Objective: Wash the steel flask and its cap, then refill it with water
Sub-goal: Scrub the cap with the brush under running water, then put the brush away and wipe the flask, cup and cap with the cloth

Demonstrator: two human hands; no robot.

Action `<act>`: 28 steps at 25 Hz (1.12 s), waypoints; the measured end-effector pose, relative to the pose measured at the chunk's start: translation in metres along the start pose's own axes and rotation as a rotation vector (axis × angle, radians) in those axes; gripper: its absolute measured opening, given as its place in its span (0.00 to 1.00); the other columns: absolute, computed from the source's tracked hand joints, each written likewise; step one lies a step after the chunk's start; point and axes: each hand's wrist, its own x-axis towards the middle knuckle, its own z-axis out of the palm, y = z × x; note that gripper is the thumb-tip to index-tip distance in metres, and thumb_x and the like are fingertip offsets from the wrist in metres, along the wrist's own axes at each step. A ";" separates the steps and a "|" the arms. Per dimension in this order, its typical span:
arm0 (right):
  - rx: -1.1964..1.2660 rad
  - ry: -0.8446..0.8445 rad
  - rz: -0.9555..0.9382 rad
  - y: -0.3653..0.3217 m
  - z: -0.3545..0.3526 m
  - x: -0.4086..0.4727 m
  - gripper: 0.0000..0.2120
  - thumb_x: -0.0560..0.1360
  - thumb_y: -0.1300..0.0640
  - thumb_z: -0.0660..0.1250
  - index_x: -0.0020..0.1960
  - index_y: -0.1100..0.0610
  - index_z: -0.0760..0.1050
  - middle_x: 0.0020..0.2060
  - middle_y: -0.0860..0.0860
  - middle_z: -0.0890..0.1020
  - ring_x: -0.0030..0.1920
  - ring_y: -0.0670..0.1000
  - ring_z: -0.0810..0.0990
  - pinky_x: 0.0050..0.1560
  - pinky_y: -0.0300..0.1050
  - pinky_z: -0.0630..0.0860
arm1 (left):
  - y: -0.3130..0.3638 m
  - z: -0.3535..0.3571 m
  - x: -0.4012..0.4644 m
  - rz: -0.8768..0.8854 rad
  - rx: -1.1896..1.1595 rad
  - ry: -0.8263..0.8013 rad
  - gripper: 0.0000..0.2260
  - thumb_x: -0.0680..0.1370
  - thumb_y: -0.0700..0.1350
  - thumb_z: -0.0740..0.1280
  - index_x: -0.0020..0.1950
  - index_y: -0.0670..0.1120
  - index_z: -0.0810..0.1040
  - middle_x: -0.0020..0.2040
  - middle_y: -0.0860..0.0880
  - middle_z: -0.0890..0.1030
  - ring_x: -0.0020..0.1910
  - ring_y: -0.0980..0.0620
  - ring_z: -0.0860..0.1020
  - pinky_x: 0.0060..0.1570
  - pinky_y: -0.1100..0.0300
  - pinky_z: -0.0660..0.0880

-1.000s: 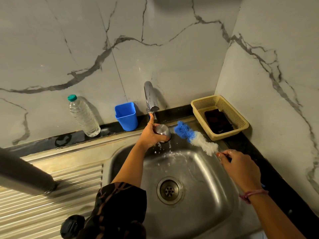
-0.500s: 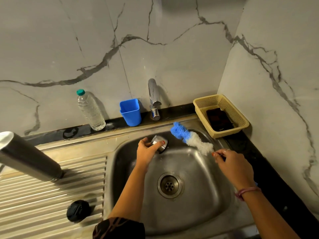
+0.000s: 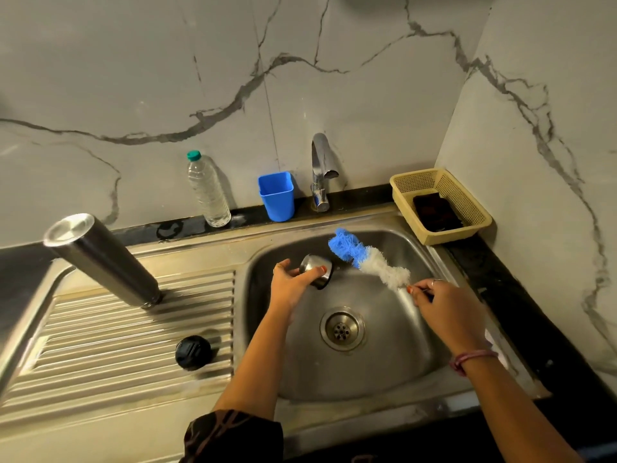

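My left hand (image 3: 289, 282) grips a small steel cap (image 3: 317, 269) low over the sink basin (image 3: 384, 372), tilted on its side. My right hand (image 3: 444, 305) holds the thin handle of a blue and white bottle brush (image 3: 369, 259), whose bristle head points up-left towards the cap without touching it. The tall steel flask (image 3: 101, 259) stands upside down on the ribbed drainboard (image 3: 117, 332) at the left. A black inner stopper (image 3: 193, 351) rests on the drainboard near the basin's edge. The tap (image 3: 321, 172) shows no running water.
Along the back ledge stand a clear plastic bottle (image 3: 207, 192) with a green top and a blue plastic cup (image 3: 276, 196). A yellow basket (image 3: 467, 203) with a dark scrub pad sits in the right corner. Marble walls close off the back and right.
The water has stopped. My left hand brought the cap down from under the tap into the basin. The brush stays in my right hand, and the view has pulled back.
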 end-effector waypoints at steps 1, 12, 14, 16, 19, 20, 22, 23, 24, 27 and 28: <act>-0.001 -0.005 0.006 -0.003 0.000 -0.005 0.10 0.77 0.51 0.66 0.49 0.56 0.81 0.37 0.50 0.83 0.35 0.47 0.78 0.32 0.33 0.67 | 0.001 -0.004 -0.003 0.001 0.001 -0.001 0.44 0.67 0.49 0.80 0.76 0.45 0.60 0.61 0.47 0.75 0.59 0.48 0.76 0.64 0.50 0.74; 0.060 -0.037 0.087 -0.042 0.016 -0.045 0.10 0.77 0.49 0.65 0.50 0.54 0.80 0.37 0.48 0.83 0.37 0.49 0.80 0.37 0.47 0.79 | -0.001 -0.050 -0.027 0.058 0.060 -0.007 0.43 0.67 0.44 0.80 0.76 0.44 0.61 0.59 0.49 0.75 0.56 0.52 0.76 0.53 0.60 0.71; 0.035 -0.050 0.094 -0.050 0.016 -0.051 0.09 0.77 0.49 0.65 0.51 0.53 0.80 0.38 0.48 0.83 0.37 0.49 0.80 0.36 0.45 0.78 | -0.001 -0.060 -0.029 0.089 0.099 -0.007 0.42 0.67 0.43 0.80 0.76 0.45 0.61 0.60 0.49 0.76 0.54 0.53 0.75 0.50 0.62 0.71; 0.027 -0.078 0.100 -0.057 0.017 -0.054 0.09 0.77 0.50 0.65 0.52 0.53 0.79 0.36 0.47 0.81 0.35 0.48 0.79 0.34 0.42 0.76 | 0.000 -0.070 -0.029 0.128 0.153 -0.003 0.40 0.67 0.42 0.80 0.75 0.45 0.63 0.60 0.49 0.75 0.54 0.53 0.75 0.47 0.65 0.71; 0.036 -0.113 0.102 -0.067 0.023 -0.056 0.09 0.77 0.52 0.65 0.53 0.55 0.79 0.38 0.49 0.82 0.36 0.48 0.77 0.35 0.40 0.72 | 0.005 -0.091 -0.023 0.183 0.220 0.013 0.39 0.67 0.41 0.80 0.74 0.45 0.65 0.64 0.48 0.75 0.58 0.50 0.76 0.55 0.58 0.76; 0.045 -0.124 0.104 -0.070 0.025 -0.056 0.09 0.77 0.53 0.66 0.54 0.56 0.79 0.41 0.51 0.83 0.38 0.49 0.78 0.37 0.41 0.73 | 0.008 -0.098 -0.020 0.202 0.246 0.020 0.40 0.66 0.40 0.80 0.74 0.45 0.65 0.65 0.48 0.75 0.59 0.48 0.77 0.59 0.54 0.76; 0.055 -0.161 0.102 -0.075 0.031 -0.057 0.11 0.77 0.57 0.65 0.58 0.57 0.78 0.47 0.54 0.83 0.45 0.52 0.80 0.45 0.44 0.77 | 0.014 -0.113 -0.012 0.237 0.305 0.042 0.40 0.66 0.39 0.80 0.74 0.44 0.65 0.65 0.47 0.74 0.60 0.47 0.77 0.61 0.53 0.76; 0.048 -0.185 0.097 -0.077 0.035 -0.057 0.12 0.77 0.59 0.65 0.60 0.58 0.77 0.49 0.55 0.83 0.48 0.53 0.81 0.48 0.45 0.77 | 0.016 -0.121 -0.008 0.248 0.334 0.056 0.40 0.66 0.39 0.80 0.74 0.44 0.65 0.66 0.47 0.74 0.60 0.47 0.77 0.61 0.53 0.76; 0.025 -0.211 0.091 -0.078 0.039 -0.056 0.13 0.77 0.62 0.64 0.62 0.60 0.76 0.51 0.56 0.82 0.49 0.55 0.81 0.50 0.45 0.77 | 0.018 -0.129 -0.003 0.253 0.367 0.072 0.40 0.66 0.39 0.80 0.75 0.43 0.64 0.67 0.46 0.74 0.61 0.46 0.77 0.62 0.53 0.75; -0.048 -0.261 0.080 -0.081 0.046 -0.054 0.12 0.76 0.65 0.63 0.58 0.62 0.78 0.47 0.57 0.82 0.46 0.54 0.80 0.47 0.43 0.76 | 0.021 -0.153 0.013 0.229 0.487 0.106 0.39 0.67 0.40 0.79 0.75 0.42 0.65 0.69 0.44 0.74 0.64 0.45 0.75 0.64 0.52 0.73; -0.054 -0.272 0.081 -0.082 0.048 -0.054 0.11 0.77 0.65 0.63 0.57 0.62 0.79 0.46 0.57 0.82 0.44 0.53 0.80 0.46 0.43 0.77 | 0.021 -0.160 0.017 0.214 0.525 0.114 0.39 0.68 0.40 0.78 0.75 0.42 0.65 0.69 0.43 0.74 0.65 0.44 0.75 0.65 0.52 0.72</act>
